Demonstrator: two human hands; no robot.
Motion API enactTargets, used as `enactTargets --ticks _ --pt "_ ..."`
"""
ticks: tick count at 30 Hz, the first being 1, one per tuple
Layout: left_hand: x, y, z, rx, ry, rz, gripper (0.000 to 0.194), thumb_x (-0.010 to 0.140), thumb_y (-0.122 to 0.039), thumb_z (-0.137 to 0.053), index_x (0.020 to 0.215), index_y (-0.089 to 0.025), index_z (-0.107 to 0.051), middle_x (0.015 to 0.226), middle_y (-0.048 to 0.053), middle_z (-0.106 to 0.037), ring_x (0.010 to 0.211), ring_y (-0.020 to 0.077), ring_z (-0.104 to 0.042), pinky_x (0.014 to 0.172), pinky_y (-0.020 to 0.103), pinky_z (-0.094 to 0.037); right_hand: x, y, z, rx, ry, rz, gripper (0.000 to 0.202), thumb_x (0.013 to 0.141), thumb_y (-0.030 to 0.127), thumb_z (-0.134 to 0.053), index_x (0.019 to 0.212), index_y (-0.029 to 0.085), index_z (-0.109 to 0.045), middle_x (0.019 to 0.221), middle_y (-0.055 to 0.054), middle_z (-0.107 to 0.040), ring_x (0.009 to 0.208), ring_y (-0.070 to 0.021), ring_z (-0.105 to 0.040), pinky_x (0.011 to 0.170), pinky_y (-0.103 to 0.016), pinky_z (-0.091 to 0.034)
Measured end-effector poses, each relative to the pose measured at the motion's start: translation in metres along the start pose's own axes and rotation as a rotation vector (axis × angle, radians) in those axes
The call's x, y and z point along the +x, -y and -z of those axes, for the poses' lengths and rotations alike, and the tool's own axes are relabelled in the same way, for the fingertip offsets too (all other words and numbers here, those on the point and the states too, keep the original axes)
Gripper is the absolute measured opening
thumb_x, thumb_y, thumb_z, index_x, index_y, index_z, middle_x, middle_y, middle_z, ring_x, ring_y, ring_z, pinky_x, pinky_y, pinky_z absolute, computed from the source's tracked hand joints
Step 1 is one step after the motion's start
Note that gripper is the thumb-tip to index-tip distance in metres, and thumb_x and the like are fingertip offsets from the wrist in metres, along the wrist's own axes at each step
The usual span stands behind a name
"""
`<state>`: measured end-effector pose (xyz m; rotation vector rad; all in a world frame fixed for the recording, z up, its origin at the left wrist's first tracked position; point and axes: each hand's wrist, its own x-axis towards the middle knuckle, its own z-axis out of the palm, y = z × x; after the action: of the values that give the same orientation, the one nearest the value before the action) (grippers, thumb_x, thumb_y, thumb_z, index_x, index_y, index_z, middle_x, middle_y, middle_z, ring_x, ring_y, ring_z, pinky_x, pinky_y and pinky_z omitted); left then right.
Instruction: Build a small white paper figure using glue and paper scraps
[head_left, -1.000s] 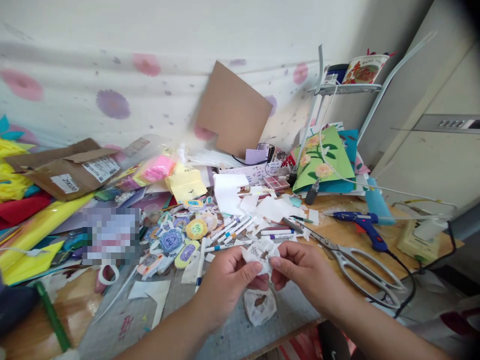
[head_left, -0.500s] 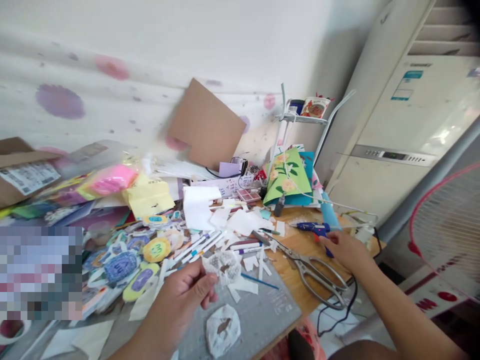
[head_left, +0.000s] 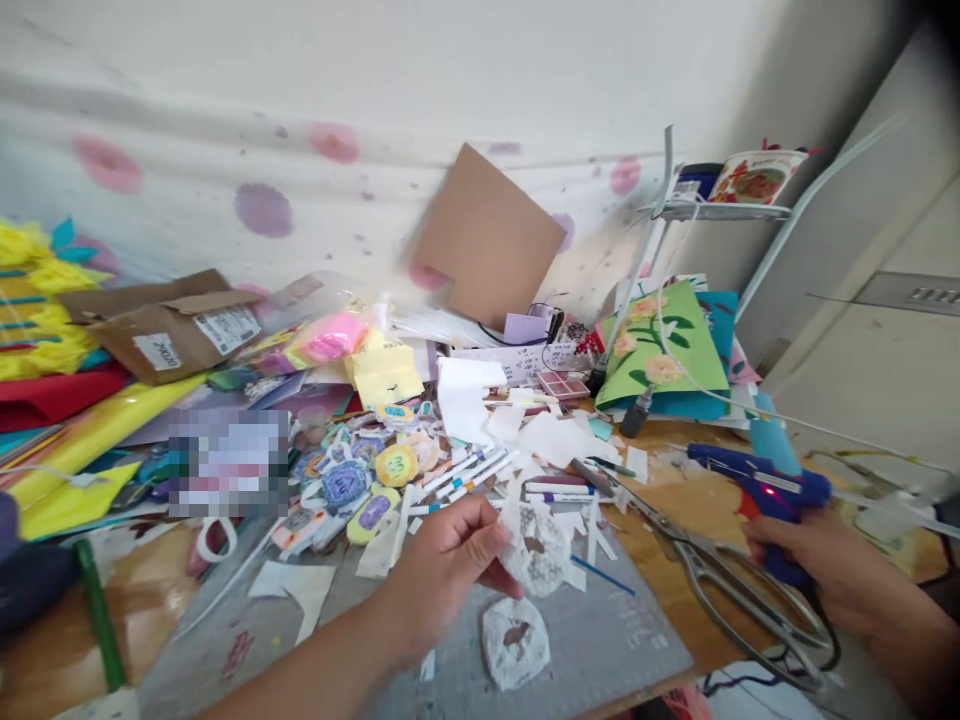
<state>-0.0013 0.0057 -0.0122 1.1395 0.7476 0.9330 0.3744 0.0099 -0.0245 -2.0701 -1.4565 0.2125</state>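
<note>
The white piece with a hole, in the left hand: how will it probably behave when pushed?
The white piece likely bends easily, as it looks thin and wrinkled. It is probably light: the left hand pinches it at one edge. It might tear near its ragged hole.

Left of the scissors (head_left: 660, 522), the left hand (head_left: 459, 550) and forearm (head_left: 337, 640) are bare; right of them, the right hand (head_left: 844, 565) also.

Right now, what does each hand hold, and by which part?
Left hand: white textured piece, by its edge. Right hand: blue glue gun, by its handle.
</note>
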Motion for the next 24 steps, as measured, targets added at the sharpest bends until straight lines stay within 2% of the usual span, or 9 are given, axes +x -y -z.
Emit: enactTargets --ticks 4,5,6,9,13,15,18,21,24 --pt "0.001 0.000 0.000 0.045 0.041 0.013 0.034 0.078 -0.046 -0.061 0.066 -0.017 -0.048 0.062 -0.005 -0.045 0.058 0.0137 -0.060 0.060 0.029 -0.051 -0.044 0.060 -0.001 0.426 0.181 0.016 0.035 0.077 0.047 -0.051 0.050 0.025 -0.055 0.058 -0.012 -0.065 0.056 -0.0254 -0.061 0.057 -0.037 -0.050" --pt "0.001 0.000 0.000 0.076 0.050 0.012 0.034 0.078 -0.046 -0.061 0.066 -0.017 -0.048 0.062 -0.005 -0.046 0.058 0.0140 -0.060 0.059 0.028 -0.051 -0.054 0.076 -0.004 0.513 0.260 0.019 0.034 0.076 0.051 -0.055 0.059 0.023 -0.061 0.064 -0.011 -0.067 0.062 -0.0258 -0.062 0.061 -0.037 -0.050" --pt "0.001 0.000 -0.001 0.114 0.056 0.008 0.034 0.078 -0.047 -0.061 0.066 -0.017 -0.048 0.061 -0.005 -0.047 0.059 0.0142 -0.060 0.058 0.027 -0.049 -0.062 0.091 -0.008 0.578 0.251 0.020 0.037 0.074 0.057 -0.056 0.062 0.022 -0.062 0.063 -0.010 -0.066 0.059 -0.0246 -0.061 0.058 -0.037 -0.049" --pt "0.000 0.000 -0.003 0.248 0.050 -0.009 0.035 0.078 -0.049 -0.060 0.065 -0.018 -0.048 0.059 -0.004 -0.050 0.058 0.0139 -0.059 0.055 0.023 -0.044 -0.081 0.126 -0.027 0.713 0.388 -0.070 0.043 0.067 0.063 -0.062 0.070 0.020 -0.064 0.069 -0.010 -0.068 0.066 -0.0256 -0.063 0.063 -0.038 -0.050" --pt "-0.001 0.001 -0.006 0.313 0.013 -0.016 0.036 0.077 -0.050 -0.059 0.065 -0.018 -0.049 0.058 -0.003 -0.053 0.056 0.0137 -0.057 0.054 0.023 -0.042 -0.092 0.145 -0.050 0.728 0.351 -0.124 0.041 0.058 0.055 -0.073 0.077 0.020 -0.063 0.073 -0.007 -0.069 0.069 -0.0255 -0.062 0.064 -0.038 -0.049" --pt "0.000 0.001 -0.008 0.231 -0.003 0.019 0.037 0.078 -0.051 -0.059 0.066 -0.018 -0.047 0.057 -0.003 -0.055 0.055 0.0148 -0.058 0.054 0.025 -0.045 -0.093 0.150 -0.057 0.728 0.308 -0.104 0.042 0.055 0.048 -0.077 0.084 0.020 -0.063 0.080 -0.007 -0.070 0.073 -0.0257 -0.062 0.065 -0.037 -0.050" --pt "0.000 0.003 -0.009 0.014 -0.010 0.014 0.038 0.072 -0.053 -0.064 0.080 -0.019 -0.047 0.065 -0.002 -0.059 0.058 0.0155 -0.059 0.057 0.029 -0.049 -0.093 0.160 -0.060 0.740 0.260 -0.146 0.042 0.060 0.042 -0.075 0.092 0.019 -0.062 0.086 -0.007 -0.071 0.077 -0.0262 -0.063 0.068 -0.038 -0.050" --pt "-0.001 0.006 -0.011 0.015 0.005 -0.048 0.064 0.055 -0.038 -0.082 0.104 -0.022 -0.043 0.089 0.001 -0.063 0.076 0.0182 -0.061 0.068 0.030 -0.049 -0.094 0.169 -0.061 0.798 0.263 -0.199 0.041 0.066 0.041 -0.070 0.099 0.018 -0.062 0.087 -0.007 -0.072 0.078 -0.0261 -0.065 0.071 -0.038 -0.051" --pt "-0.005 0.008 -0.014 0.267 -0.059 -0.089 0.072 0.054 -0.018 -0.082 0.113 -0.023 -0.041 0.103 0.005 -0.062 0.087 0.0209 -0.060 0.077 0.032 -0.048 -0.098 0.174 -0.062 0.856 0.263 -0.214 0.044 0.065 0.041 -0.071 0.101 0.018 -0.062 0.091 -0.008 -0.072 0.084 -0.0275 -0.066 0.076 -0.039 -0.050"
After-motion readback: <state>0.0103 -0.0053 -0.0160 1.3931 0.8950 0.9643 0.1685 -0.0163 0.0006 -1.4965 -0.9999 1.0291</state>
